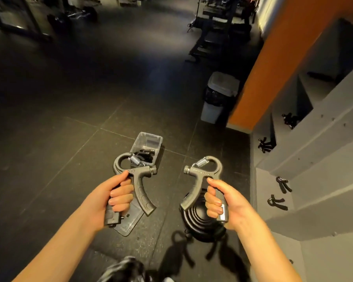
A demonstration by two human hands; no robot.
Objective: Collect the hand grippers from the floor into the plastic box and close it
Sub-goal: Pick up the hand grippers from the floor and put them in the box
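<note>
Grey plastic grippers, two of them, are being held up over the dark floor, one in each grip. The left grip is curling its fingers tightly round one handle of the left gripper, with the thumb lying along the top near the hinge. The other handle is hanging free to the right, and the looped head with its steel spring is pointing up and away. The right grip is wrapping its fingers round one handle of the right gripper in the same way, with the thumb tip touching the body and the free handle sticking out to the left. The two are mirroring each other and are not touching.

One clear box is sitting open on the floor just beyond the left gripper, whose looped head is overlapping the box's near end in view. Black pieces are lying inside it; how many I cannot tell. One clear lid is lying flat on the floor beneath the left grip, close to the box. One black coiled ring is lying on the floor under the right grip.

Four black grippers are resting on the grey shelves at the right, two higher up and two lower down. One bin with a dark liner is standing beside the orange wall, well beyond the box.
</note>
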